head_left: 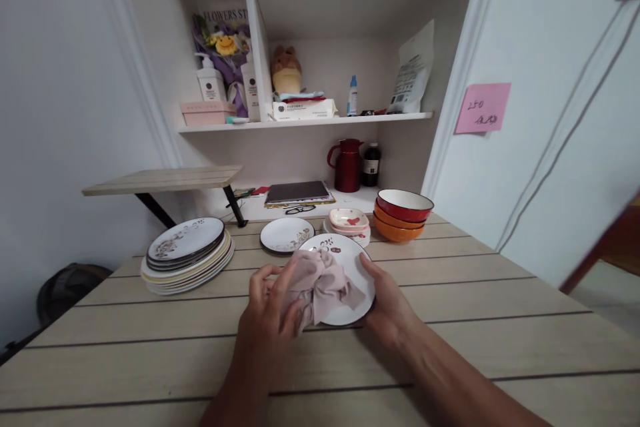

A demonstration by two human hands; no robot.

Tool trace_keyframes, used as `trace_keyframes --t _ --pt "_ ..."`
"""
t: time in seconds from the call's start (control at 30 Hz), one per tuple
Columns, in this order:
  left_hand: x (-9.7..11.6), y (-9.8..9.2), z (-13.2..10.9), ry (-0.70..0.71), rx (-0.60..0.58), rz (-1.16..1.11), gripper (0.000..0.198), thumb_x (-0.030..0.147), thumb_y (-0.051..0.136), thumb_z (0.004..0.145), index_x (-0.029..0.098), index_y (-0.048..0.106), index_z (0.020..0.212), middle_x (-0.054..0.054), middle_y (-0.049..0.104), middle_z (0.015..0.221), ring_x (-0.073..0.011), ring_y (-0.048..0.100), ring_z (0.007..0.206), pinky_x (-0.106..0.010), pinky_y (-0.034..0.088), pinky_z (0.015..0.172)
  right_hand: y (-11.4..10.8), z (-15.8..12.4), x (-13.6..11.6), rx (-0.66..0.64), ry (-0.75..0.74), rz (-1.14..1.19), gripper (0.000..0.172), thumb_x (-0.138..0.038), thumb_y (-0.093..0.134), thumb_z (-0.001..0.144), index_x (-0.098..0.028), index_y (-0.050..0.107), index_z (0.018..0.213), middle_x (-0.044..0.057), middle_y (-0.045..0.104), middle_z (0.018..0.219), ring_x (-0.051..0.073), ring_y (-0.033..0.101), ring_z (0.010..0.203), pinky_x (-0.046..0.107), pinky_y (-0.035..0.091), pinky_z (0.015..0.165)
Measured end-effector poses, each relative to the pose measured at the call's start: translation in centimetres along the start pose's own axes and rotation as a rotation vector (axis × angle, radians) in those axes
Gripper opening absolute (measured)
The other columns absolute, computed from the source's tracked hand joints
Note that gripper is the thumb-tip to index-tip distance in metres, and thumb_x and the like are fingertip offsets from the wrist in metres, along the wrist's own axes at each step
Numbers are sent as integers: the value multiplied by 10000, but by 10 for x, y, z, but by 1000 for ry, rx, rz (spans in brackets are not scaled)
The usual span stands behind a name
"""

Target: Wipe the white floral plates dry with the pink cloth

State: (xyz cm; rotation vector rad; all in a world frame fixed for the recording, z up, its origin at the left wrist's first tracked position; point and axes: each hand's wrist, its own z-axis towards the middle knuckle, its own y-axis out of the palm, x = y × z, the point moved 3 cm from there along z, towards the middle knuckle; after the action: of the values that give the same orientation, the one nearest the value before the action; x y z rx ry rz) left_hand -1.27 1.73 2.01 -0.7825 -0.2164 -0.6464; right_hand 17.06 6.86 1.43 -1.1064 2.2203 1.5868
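Observation:
My right hand [387,300] grips the right rim of a white plate [357,270] with a dark edge and brown flower print, thumb on top and fingers underneath. The plate is tilted above the table. A crumpled pink cloth [317,283] lies over the plate's left part, covering much of its face. My left hand [270,300] is closed on the cloth from the left, pressing it at the plate's edge. Just behind is a similar white plate [286,233] on the table.
A tall stack of plates [187,257] stands at the left, beside a small raised wooden shelf [165,179]. Behind my hands are small dishes [349,219] and, to their right, stacked red and orange bowls [400,217]. Farther back stand a red jug [349,167], glasses [301,209] and a dark laptop-like slab [297,192].

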Motion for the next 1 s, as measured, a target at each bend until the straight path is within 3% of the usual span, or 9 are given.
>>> trace_keyframes --t 0.1,0.2,0.3,0.4,0.5,0.57,0.8,0.9,1.0 --pt "4 4 -1 24 -61 35 718 194 609 810 409 314 1428 -73 441 1240 -212 592 979 -339 549 742 1 0 4 7 -25 -23 424 -378 518 885 -107 580 1206 126 737 972 242 692 802 428 499 878" --pt "8 12 -4 -23 -267 25 798 127 573 782 395 247 1459 -64 519 1200 -225 605 995 -327 532 763 4 -3 11 -34 -59 -71 423 -355 567 863 -107 574 1205 121 743 922 237 694 753 412 521 829" --pt "11 18 -6 -74 -434 16 675 54 479 741 379 479 1331 -48 572 1177 -223 628 955 -320 510 777 7 -6 17 -76 -84 -107 451 -325 633 821 -134 559 1223 103 745 900 231 694 728 406 528 803" --pt "14 12 -4 -103 -328 -156 452 30 448 692 276 635 1021 -41 606 1083 -215 612 961 -311 480 813 6 -6 25 -117 43 -91 480 -375 608 833 -96 562 1221 136 738 940 245 699 793 402 517 834" --pt "13 0 -1 -195 -85 -379 216 115 537 699 236 538 879 1 592 862 -181 592 795 -264 467 715 5 -5 33 -183 160 -85 518 -443 545 861 -62 572 1210 165 726 997 265 694 873 414 493 889" --pt "12 -5 -1 -262 3 -412 192 159 572 694 235 490 850 24 559 787 -157 554 688 -238 437 635 5 -5 36 -214 177 -93 522 -463 532 864 -77 574 1212 160 720 1037 266 688 915 422 475 921" --pt "11 10 -5 -296 -312 -126 402 106 550 671 261 497 1038 3 663 862 -198 621 734 -259 399 637 6 -4 38 -178 209 -67 505 -458 545 857 -95 576 1207 142 730 1001 255 697 892 414 465 936" --pt "9 13 -7 -292 -348 -136 552 143 564 700 273 442 1222 -17 694 942 -228 651 792 -286 422 675 7 -4 35 -126 179 -42 488 -432 526 877 -75 572 1207 145 739 959 251 702 866 402 473 928" --pt "11 10 -6 -185 -319 -179 496 223 515 794 253 439 1283 -64 670 1095 -248 640 940 -326 444 780 8 -4 34 -88 173 -27 480 -413 525 882 -69 562 1216 143 745 916 249 707 818 401 485 906"
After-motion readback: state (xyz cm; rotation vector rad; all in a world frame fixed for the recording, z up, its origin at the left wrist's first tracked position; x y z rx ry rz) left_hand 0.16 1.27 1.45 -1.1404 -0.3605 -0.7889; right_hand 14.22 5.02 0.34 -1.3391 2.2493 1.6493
